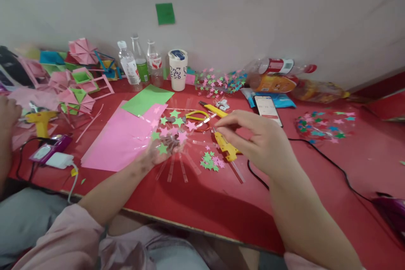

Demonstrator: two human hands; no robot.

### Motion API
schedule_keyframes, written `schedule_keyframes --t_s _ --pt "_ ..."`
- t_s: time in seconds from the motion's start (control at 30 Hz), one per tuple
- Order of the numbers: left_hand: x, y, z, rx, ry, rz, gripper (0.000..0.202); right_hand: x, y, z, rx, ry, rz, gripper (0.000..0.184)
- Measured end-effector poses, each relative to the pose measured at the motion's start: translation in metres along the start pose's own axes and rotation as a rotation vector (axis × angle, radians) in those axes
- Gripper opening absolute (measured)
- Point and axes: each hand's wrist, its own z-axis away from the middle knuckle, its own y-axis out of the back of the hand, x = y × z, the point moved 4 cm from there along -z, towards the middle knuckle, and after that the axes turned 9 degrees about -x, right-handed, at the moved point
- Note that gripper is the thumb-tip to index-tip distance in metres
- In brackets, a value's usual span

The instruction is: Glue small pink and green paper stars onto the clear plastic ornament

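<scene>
My left hand (pixel 158 155) is closed under a clear plastic piece cut into strips that fan out all round (pixel 185 173). Pink and green paper stars (pixel 178 122) sit on its strips. To the right, my right hand (pixel 253 135) is raised with thumb and forefinger pinched together; whatever is between the tips is too small to make out. Just beyond those fingers a yellow glue gun (pixel 225 145) lies on the table with a clear stick in its back end. A small pile of loose green and pink stars (pixel 210 161) lies between my hands.
Pliers with yellow handles (pixel 198 114) and a yellow cutter (pixel 213 108) lie behind. Pink sheets (pixel 110 147) and a green sheet (pixel 148 99) are on the left. Bottles (pixel 129 65), a tumbler (pixel 178 71) and a phone (pixel 267 109) stand or lie farther back. Another person's hand (pixel 9 114) is far left.
</scene>
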Motion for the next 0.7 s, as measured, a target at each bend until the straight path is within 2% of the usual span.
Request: schedule_keyframes --t_s 0.1,0.2,0.33,0.6,0.7 --pt "0.003 -0.009 -0.001 -0.033 -0.026 -0.01 0.019 -0.007 -0.006 0.001 -0.129 0.069 0.028 0.008" --pt "0.005 -0.014 -0.001 -0.059 -0.046 -0.015 0.015 -0.01 -0.009 0.003 -0.165 0.134 0.058 0.009" --pt "0.006 -0.013 -0.002 -0.068 -0.051 -0.015 0.013 -0.007 -0.015 0.005 -0.226 0.207 0.108 0.013" --pt "0.004 -0.008 -0.003 -0.117 -0.044 0.014 0.01 -0.005 -0.016 0.001 -0.156 0.286 0.108 0.014" --pt "0.004 -0.01 -0.003 -0.123 -0.043 0.025 0.007 -0.004 -0.016 0.0 -0.177 0.307 0.077 0.014"
